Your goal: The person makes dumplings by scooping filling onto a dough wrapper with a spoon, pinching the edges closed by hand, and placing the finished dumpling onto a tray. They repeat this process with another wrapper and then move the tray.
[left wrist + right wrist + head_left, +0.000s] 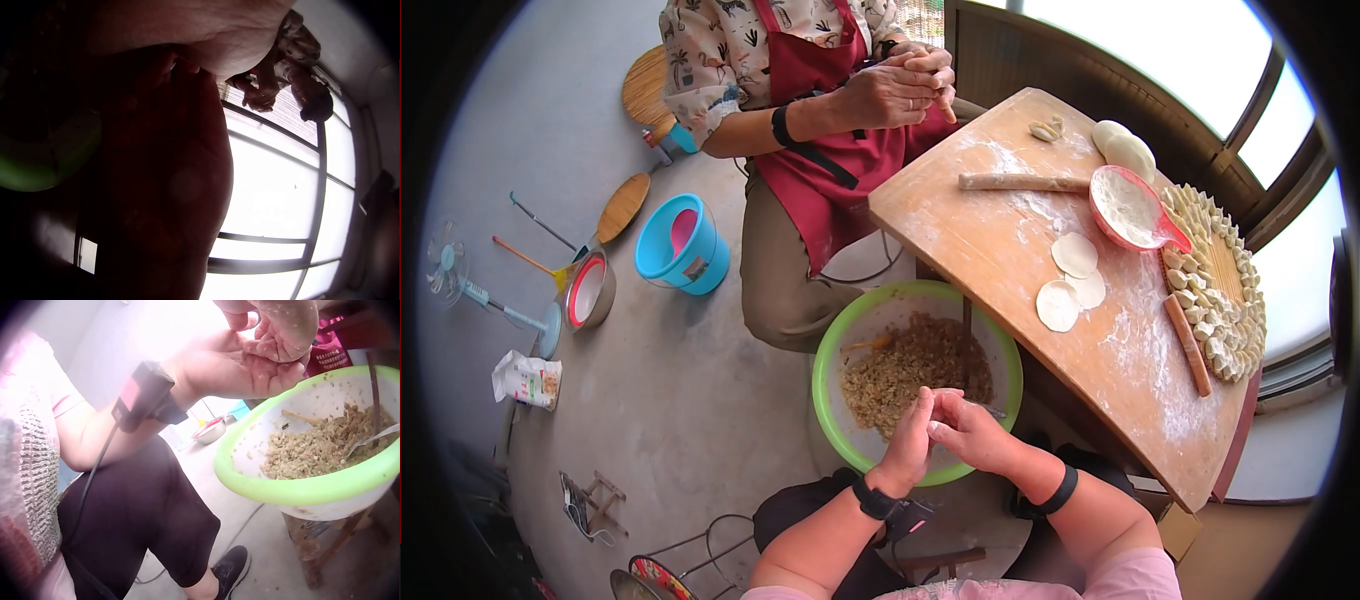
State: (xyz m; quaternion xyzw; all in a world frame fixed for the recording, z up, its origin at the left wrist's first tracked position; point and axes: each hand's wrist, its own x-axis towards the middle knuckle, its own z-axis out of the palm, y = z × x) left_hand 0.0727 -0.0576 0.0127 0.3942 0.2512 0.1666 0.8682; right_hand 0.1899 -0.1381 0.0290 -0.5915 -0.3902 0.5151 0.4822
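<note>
My left hand [906, 447] and right hand [974, 434] meet over a green-rimmed bowl [821, 400]. The bowl holds a crumbly chopped filling [880, 388] and a metal spoon [370, 441]. In the right wrist view, the flour-dusted right hand [289, 326] bends its fingers over the left palm [228, 372]. Whatever lies between the hands is hidden, so I cannot tell what they hold. Three round dough wrappers [1075, 255] lie on the floured wooden board [1125, 420] to the right. The left wrist view is dark, mostly filled by a palm [187, 181].
Across from me sits a person in a red apron [830, 190], hands together. The board bears two rolling pins [1022, 182] [1188, 345], a pink bowl of flour [1127, 205], dough lumps [1128, 152] and many shaped dumplings [1250, 312]. A blue bucket [700, 262] stands on the floor.
</note>
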